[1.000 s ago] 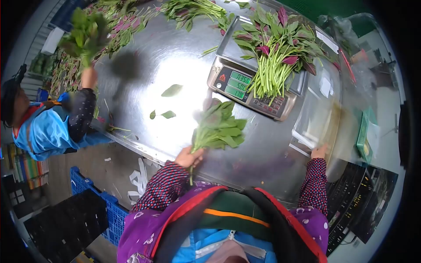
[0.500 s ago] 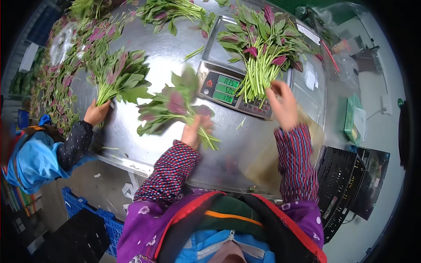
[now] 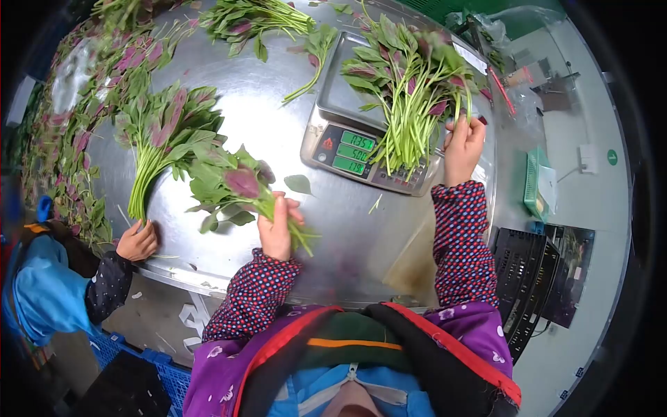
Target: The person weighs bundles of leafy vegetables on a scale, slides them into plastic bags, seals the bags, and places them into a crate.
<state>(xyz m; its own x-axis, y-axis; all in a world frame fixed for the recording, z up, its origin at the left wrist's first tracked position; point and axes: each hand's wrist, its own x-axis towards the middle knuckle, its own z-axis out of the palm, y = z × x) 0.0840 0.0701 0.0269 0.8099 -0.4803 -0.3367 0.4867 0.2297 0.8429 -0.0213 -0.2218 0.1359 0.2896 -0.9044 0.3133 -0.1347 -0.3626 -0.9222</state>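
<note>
My left hand (image 3: 278, 229) is closed round the stems of a small bunch of leafy greens (image 3: 226, 182), green with some purple leaves, held above the metal table (image 3: 333, 254). At the right of the scale (image 3: 351, 153), my right hand (image 3: 463, 149) pinches a few green stems at the edge of a large bunch (image 3: 410, 90). That bunch lies across the weighing pan, its stems hanging over the keypad. The green display is lit; its top line reads about 0.357. A loose leaf (image 3: 298, 184) lies near my left hand.
At the left, a co-worker's hand (image 3: 137, 241) touches the stems of another bunch (image 3: 156, 135). Loose greens (image 3: 69, 160) cover the far left. One more bunch (image 3: 253, 17) lies at the back. A green basket (image 3: 536, 184) and black crates (image 3: 524, 278) are at the right.
My right hand moved from the plastic bags to the bunch on the scale and now grips stems. My left hand moved left with its bunch. The co-worker's raised bunch came down onto the table.
</note>
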